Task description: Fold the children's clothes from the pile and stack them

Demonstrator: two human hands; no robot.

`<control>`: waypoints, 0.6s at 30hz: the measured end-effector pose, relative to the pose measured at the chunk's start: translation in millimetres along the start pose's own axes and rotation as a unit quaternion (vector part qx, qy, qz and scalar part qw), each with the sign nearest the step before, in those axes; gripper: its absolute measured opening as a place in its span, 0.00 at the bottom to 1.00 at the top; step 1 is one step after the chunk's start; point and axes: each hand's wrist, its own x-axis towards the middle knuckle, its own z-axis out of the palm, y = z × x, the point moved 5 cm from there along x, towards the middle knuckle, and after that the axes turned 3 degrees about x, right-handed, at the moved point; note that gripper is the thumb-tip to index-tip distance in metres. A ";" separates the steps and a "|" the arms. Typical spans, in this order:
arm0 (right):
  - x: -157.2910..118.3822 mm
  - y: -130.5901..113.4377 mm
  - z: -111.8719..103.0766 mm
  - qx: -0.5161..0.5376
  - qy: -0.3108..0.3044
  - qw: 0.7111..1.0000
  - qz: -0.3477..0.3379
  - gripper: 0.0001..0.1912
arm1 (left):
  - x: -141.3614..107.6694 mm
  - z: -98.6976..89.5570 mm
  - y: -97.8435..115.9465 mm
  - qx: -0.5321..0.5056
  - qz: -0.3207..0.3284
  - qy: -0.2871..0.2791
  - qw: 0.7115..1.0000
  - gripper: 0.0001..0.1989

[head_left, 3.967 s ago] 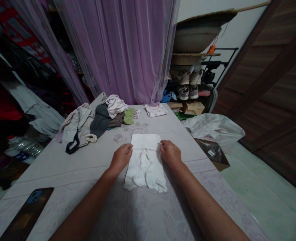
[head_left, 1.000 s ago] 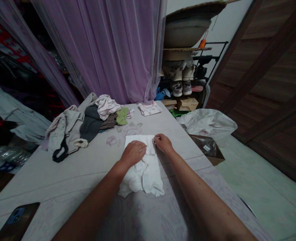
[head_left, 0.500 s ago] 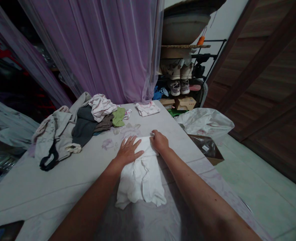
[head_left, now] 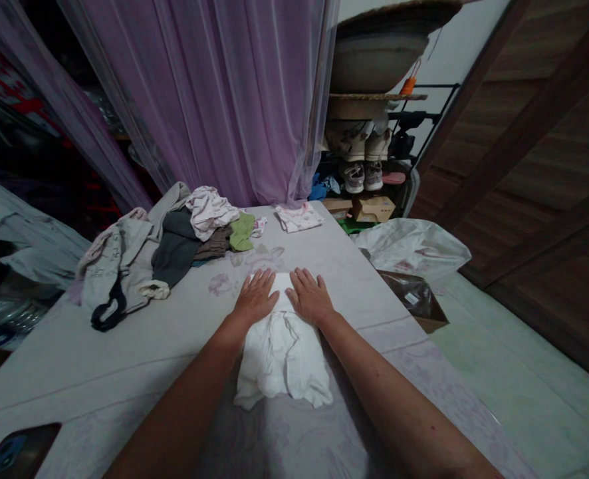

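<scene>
pressing both open hands flat, fingers spread, on a folded white garment (head_left: 283,359), my left hand (head_left: 256,297) and right hand (head_left: 309,296) lie side by side near its upper end, gripping nothing. they cover most of that end, and what kind of garment it is stays hard to make out; its lower part runs toward me, wrinkled and bunched.

it lies on a pale flower-printed cover (head_left: 100,392), and i can't tell what sits beneath that. beyond and left of my left hand is a heap of clothes (head_left: 145,259) in grey, dark and pinkish tones, with a green piece (head_left: 242,231) at its edge. a small pink-and-white garment (head_left: 298,217) lies ahead of my right hand. a phone (head_left: 20,452), far to the left and nearer me, is cut off by the frame.

right of my right hand, off the cover's edge, are a white plastic bag (head_left: 414,247) and a brown box (head_left: 414,299), above a pale tiled floor (head_left: 514,372). ahead hangs a sheer purple curtain (head_left: 199,100), beside a rack with shoes (head_left: 359,176) under a large basin (head_left: 379,63). far left, things fade into shadow.
</scene>
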 end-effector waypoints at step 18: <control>-98.9 52.7 -11.1 0.307 0.189 0.933 0.000 0.23 | -97.8 -3.6 -42.7 -0.066 -0.010 0.064 0.996 0.26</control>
